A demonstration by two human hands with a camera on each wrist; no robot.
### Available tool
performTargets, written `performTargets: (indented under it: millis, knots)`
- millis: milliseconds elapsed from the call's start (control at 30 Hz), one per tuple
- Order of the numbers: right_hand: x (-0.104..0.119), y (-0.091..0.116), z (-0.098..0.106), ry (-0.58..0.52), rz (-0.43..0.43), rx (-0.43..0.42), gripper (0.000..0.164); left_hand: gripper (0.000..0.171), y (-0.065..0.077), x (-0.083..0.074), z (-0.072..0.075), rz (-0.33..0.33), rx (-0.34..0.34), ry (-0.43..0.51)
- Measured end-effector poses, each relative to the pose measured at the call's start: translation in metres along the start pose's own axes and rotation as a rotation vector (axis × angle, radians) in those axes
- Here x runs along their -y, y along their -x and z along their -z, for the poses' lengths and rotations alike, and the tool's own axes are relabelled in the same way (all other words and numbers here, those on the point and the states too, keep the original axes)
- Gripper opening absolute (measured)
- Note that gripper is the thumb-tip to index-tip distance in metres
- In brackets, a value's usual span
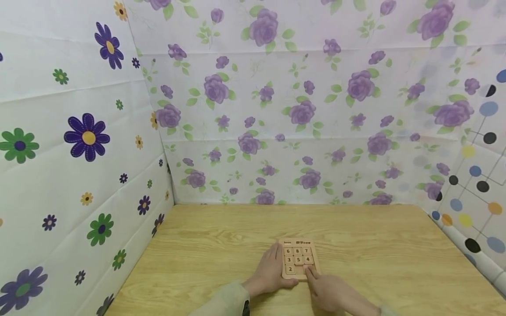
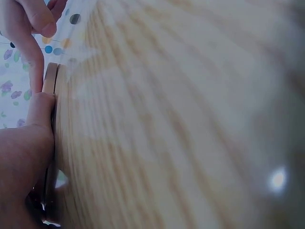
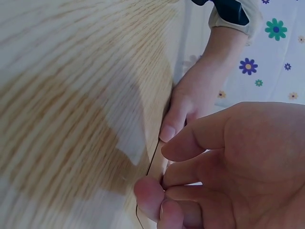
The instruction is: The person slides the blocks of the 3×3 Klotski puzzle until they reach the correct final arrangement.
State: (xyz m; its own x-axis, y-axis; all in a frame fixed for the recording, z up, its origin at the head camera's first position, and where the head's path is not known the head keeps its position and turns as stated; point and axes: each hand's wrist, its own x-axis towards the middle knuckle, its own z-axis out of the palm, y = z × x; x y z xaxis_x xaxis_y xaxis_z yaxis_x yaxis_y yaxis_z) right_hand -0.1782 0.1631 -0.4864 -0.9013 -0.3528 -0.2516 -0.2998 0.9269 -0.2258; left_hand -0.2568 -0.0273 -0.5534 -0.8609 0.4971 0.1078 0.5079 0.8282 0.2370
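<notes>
A wooden sliding number puzzle [image 1: 318,263] lies flat on the table. Its top row reads 6, 8, 7 and its middle row 3, 5, 4. The 2 tile [image 1: 290,269] sits at bottom left, with a gap beside it. My left hand [image 1: 270,270] grips the frame, fingers along the left side and thumb at the near edge. An outstretched finger of my right hand [image 1: 330,292] presses at the bottom right slot, hiding most of what is there. In the right wrist view, the left thumb [image 3: 174,119] rests against the board's edge.
The wood-grain table [image 1: 213,237] extends around the puzzle. Behind it hangs a cloth with purple roses [image 1: 245,118]; a flowered cloth [image 1: 79,175] stands on the left and a dotted one [image 1: 480,197] on the right.
</notes>
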Motion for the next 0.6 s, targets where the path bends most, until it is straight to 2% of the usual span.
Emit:
performTargets:
  millis: [133,333,600]
  knots:
    - [-0.0027,0.0015,-0.0005,-0.03,0.003,-0.011,0.058,0.119,-0.0002,-0.0003,0.0007,-0.003,-0.004,-0.006]
    - [-0.0035,0.0023,-0.0011,-0.001,0.013,-0.038,0.056,0.119,-0.0004,-0.0006,0.0025,-0.003,0.002,0.01]
    - [-0.0044,0.0036,-0.0022,-0.014,0.009,-0.03,0.06,0.119,0.0002,-0.0004,0.0009,-0.006,-0.005,0.005]
